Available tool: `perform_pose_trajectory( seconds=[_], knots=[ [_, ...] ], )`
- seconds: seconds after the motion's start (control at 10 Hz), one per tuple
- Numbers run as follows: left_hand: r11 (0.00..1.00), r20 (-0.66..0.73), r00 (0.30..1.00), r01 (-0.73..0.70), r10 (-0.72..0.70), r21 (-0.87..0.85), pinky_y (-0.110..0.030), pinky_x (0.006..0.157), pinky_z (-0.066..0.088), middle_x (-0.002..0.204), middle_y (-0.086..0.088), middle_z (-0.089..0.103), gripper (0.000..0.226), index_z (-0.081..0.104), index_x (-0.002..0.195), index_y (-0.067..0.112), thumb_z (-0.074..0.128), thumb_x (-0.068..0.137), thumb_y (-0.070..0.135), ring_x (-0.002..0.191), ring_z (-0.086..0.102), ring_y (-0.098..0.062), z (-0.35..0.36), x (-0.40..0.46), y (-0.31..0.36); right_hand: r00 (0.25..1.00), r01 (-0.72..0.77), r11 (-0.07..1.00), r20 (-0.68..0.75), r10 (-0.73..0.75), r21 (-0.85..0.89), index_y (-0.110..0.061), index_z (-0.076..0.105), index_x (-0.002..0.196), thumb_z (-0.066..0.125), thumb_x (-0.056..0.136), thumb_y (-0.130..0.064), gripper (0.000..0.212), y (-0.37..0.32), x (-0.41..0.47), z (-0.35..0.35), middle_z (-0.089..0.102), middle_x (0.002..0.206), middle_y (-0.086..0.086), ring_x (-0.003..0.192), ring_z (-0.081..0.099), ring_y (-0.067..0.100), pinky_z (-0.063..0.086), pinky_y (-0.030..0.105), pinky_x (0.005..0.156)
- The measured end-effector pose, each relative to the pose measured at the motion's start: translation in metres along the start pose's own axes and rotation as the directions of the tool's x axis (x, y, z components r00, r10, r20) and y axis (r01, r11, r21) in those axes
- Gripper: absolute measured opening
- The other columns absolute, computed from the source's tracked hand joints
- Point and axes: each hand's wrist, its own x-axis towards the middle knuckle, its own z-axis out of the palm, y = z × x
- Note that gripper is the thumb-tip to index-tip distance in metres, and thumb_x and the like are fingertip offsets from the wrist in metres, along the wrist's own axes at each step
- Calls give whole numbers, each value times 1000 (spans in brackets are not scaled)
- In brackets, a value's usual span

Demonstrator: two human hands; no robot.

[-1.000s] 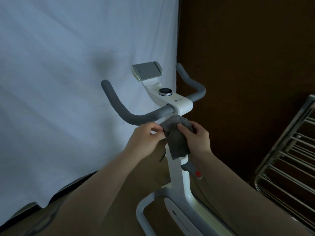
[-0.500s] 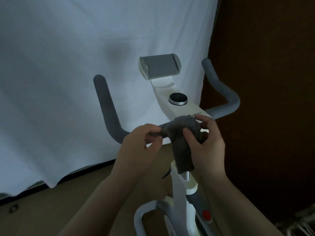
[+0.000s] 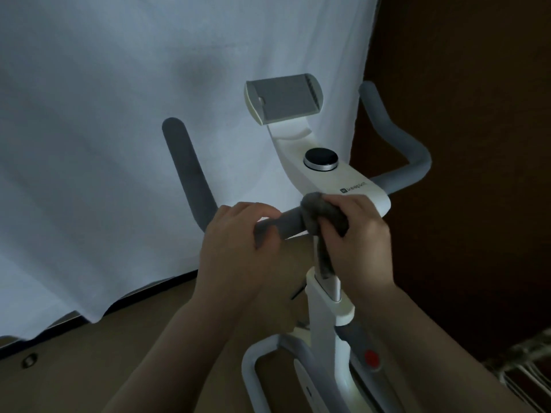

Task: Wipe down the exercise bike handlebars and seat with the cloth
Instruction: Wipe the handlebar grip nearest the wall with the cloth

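head view: right hand point(image 3: 357, 234) clamps the grey cloth point(image 3: 316, 216) around the handlebar point(image 3: 286, 225) just under the white console point(image 3: 334, 180), a tail of cloth hanging below the fist. left hand point(image 3: 238, 242) sits just beside that grip, fingers curled round the same bar. white sheet point(image 3: 119, 114) hangs behind both hands.

The left hand point(image 3: 238, 245) has let go of the cloth point(image 3: 320, 217) and now curls round the grey handlebar point(image 3: 286, 223) at centre frame. The right hand point(image 3: 357, 231) has carried the cloth up from the stem and bunched it against the bar.
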Motion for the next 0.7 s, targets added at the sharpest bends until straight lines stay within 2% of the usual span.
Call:
perform_pose_trajectory(
  seconds=[0.1,0.2,0.3,0.4,0.5,0.6,0.7],
  knots=[
    [999,-57,998,1,1,35,-18,76,34,102,-3,72,28,74,100,14,57,82,26,91,59,-18,-1,-3,-8,996,-82,996,-37,81,-32,-5,69,107,68,86,-7,21,-5,-14,1,63,105,12,94,64,23,55,34,83],
    [1000,-2,1000,8,-8,12,-22,83,36,104,-6,71,35,74,104,10,58,79,28,93,61,-20,5,-5,-8,997,53,996,-63,-48,69,0,67,108,63,88,-11,23,-28,7,-1,64,105,17,98,64,27,47,30,87],
    [1000,20,1000,18,-18,1,-31,92,40,109,-5,70,39,72,108,12,55,80,33,100,61,-23,5,-2,-4,950,190,982,-250,-185,-8,-3,67,106,62,88,-12,20,-13,16,3,63,102,4,103,59,5,38,17,83],
    [1000,-46,999,21,-22,-15,-44,95,47,110,-2,70,33,71,110,17,56,84,31,100,61,-22,-1,4,-4,991,-85,996,105,89,-36,-6,68,97,63,88,-13,13,4,18,8,61,98,8,90,59,19,46,28,81],
    [999,-45,999,30,-31,-26,-45,96,47,111,1,70,24,71,113,20,64,90,23,101,60,-17,-2,11,-6,969,-163,973,158,189,-165,-11,67,96,59,88,-20,14,-12,43,-6,60,98,7,89,57,23,45,31,74],
    [998,19,999,46,-45,-37,-41,94,47,107,3,70,23,70,113,22,63,92,26,99,60,-14,-1,17,-8,938,-70,970,316,144,-233,-12,63,104,60,89,-19,16,-22,47,1,53,106,4,94,55,18,44,28,82],
    [999,59,998,11,-9,-32,-38,91,47,100,3,70,17,73,105,21,62,92,24,94,60,-15,5,17,-9,923,-101,976,348,165,-194,-9,65,106,54,94,-17,18,-20,52,-4,57,107,7,96,58,19,45,29,86]
  ],
)
